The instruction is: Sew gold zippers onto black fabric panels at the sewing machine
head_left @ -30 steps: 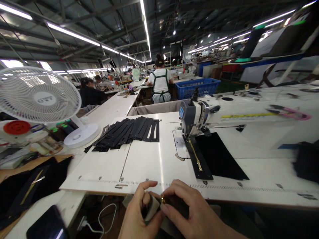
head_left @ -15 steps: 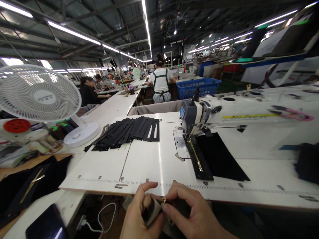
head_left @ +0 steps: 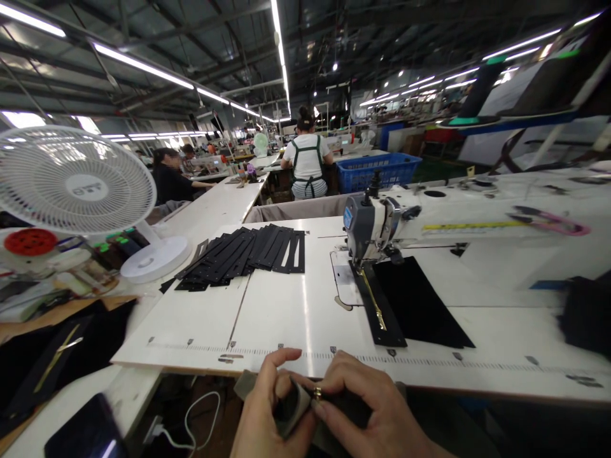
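Just below the front edge of the table, my left hand (head_left: 277, 410) is closed around a curled piece of olive-grey fabric (head_left: 292, 413), its index finger raised. My right hand (head_left: 365, 407) pinches a small gold metal piece (head_left: 317, 393) between thumb and forefinger, right against the fabric's edge; it looks like a zipper slider, but it is partly covered. More olive-grey cloth hangs below both hands. Beyond them, a black panel with a gold zipper (head_left: 375, 302) lies under the presser foot of the sewing machine (head_left: 375, 222), beside a plain black piece (head_left: 420, 302).
A fanned pile of black slotted panels (head_left: 243, 254) lies on the white table (head_left: 191, 324). At left stand a white fan (head_left: 86, 184), a phone (head_left: 86, 429) and black pieces with a gold zipper (head_left: 57, 356). Pink-handled snips (head_left: 554, 219) rest on the machine arm. A co-worker (head_left: 308, 159) sits ahead.
The gold piece and the right fingertips have shifted slightly right and down. Both hands keep their hold, and the view has moved a little.
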A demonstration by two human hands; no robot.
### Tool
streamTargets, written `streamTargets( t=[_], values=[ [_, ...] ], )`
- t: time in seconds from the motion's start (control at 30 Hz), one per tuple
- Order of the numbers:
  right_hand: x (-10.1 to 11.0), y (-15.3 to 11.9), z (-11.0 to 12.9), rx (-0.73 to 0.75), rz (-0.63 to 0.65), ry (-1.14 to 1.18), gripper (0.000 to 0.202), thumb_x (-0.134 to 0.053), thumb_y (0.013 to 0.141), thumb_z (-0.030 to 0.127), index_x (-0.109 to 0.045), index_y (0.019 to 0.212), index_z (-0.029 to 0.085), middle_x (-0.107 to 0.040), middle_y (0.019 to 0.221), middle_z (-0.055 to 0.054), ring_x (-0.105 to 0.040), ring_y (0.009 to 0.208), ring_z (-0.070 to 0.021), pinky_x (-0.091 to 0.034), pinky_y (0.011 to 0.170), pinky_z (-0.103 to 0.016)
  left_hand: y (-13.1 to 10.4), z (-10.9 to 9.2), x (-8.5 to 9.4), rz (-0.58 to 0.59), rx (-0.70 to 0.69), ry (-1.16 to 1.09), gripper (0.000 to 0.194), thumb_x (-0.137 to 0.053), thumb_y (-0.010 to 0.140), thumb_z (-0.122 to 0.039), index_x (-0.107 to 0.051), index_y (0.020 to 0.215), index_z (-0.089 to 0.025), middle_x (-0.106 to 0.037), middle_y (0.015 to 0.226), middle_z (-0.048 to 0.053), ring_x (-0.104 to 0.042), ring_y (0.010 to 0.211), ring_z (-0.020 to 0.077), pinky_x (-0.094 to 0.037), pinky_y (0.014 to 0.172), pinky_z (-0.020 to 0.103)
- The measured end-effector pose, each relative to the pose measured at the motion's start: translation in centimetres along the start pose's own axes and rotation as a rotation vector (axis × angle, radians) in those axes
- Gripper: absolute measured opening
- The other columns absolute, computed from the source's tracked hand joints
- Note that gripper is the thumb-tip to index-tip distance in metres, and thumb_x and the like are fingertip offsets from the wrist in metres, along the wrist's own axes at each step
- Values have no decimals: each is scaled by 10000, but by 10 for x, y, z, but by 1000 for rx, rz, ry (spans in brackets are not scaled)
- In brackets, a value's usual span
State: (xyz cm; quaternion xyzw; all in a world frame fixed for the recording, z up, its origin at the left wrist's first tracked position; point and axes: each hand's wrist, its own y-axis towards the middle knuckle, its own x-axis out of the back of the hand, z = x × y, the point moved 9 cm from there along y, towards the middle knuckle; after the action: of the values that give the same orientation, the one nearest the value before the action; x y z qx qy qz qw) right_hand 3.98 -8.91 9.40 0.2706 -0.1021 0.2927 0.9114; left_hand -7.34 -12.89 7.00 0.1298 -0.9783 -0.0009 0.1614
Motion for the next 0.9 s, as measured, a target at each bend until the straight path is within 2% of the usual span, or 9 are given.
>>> streamTargets(
  t=[0.13, 0.23, 0.4, 0.5, 0.6, 0.7, 0.8, 0.9],
  values=[
    [-1, -3, -5, -30, 12, -18, 27, -541, 766, 147, -548, 755, 171, -558, 693, -18, -547, 657, -131, -419, 590, -222, 0, -6, -4, 44, -67, 36, 479, -530, 654, -136, -426, 1118, -192, -628, 785, -5, -601, 722, 146, -438, 748, 250],
    [-4, -4, -6, -12, 13, -22, 23, -537, 765, 151, -546, 752, 168, -558, 691, -25, -547, 659, -137, -420, 589, -230, 0, -2, -4, 48, -32, 48, 518, -499, 657, -110, -398, 1156, -205, -618, 750, -33, -591, 684, 128, -431, 708, 231],
    [-9, -3, -2, 43, 59, -94, 59, -515, 752, 111, -532, 725, 161, -547, 708, -36, -537, 705, -152, -420, 621, -247, 3, 4, -5, 76, 15, 75, 656, -493, 621, -71, -316, 1239, -207, -628, 731, -50, -570, 679, 124, -395, 766, 246],
    [-7, 1, -8, -59, 109, -125, 65, -526, 743, 97, -538, 744, 161, -554, 767, -39, -537, 762, -162, -420, 672, -265, 10, 12, -6, 91, 51, 90, 686, -512, 623, -89, -292, 1266, -188, -597, 686, -51, -541, 630, 130, -394, 684, 249],
    [-4, 7, -18, -214, 168, -56, 73, -602, 728, 148, -578, 791, 177, -583, 797, -14, -547, 753, -150, -416, 669, -251, 19, 20, -6, 94, 84, 112, 687, -532, 609, -103, -321, 1258, -176, -468, 583, -83, -476, 564, 126, -349, 563, 230],
    [0, 15, -23, -281, 165, -13, 56, -574, 778, 201, -620, 800, 180, -616, 749, -2, -559, 698, -138, -412, 634, -241, 27, 19, -4, 107, 103, 123, 680, -575, 586, -117, -360, 1227, -192, -356, 560, -103, -407, 531, 111, -289, 510, 216],
    [3, 23, -30, -330, 167, 40, 124, -536, 796, 215, -628, 733, 159, -628, 674, -2, -563, 645, -137, -410, 588, -234, 29, 11, -8, 190, 140, 13, 647, -592, 603, -145, -372, 1209, -194, -353, 580, -99, -375, 535, 100, -272, 507, 213],
    [2, 28, -35, -357, 193, 118, 183, -534, 793, 258, -631, 685, 146, -628, 642, -8, -562, 627, -142, -416, 580, -238, 27, 2, -13, 289, 185, -160, 595, -601, 658, -247, -369, 1198, -161, -408, 598, -83, -366, 537, 97, -256, 501, 219]
  ],
)
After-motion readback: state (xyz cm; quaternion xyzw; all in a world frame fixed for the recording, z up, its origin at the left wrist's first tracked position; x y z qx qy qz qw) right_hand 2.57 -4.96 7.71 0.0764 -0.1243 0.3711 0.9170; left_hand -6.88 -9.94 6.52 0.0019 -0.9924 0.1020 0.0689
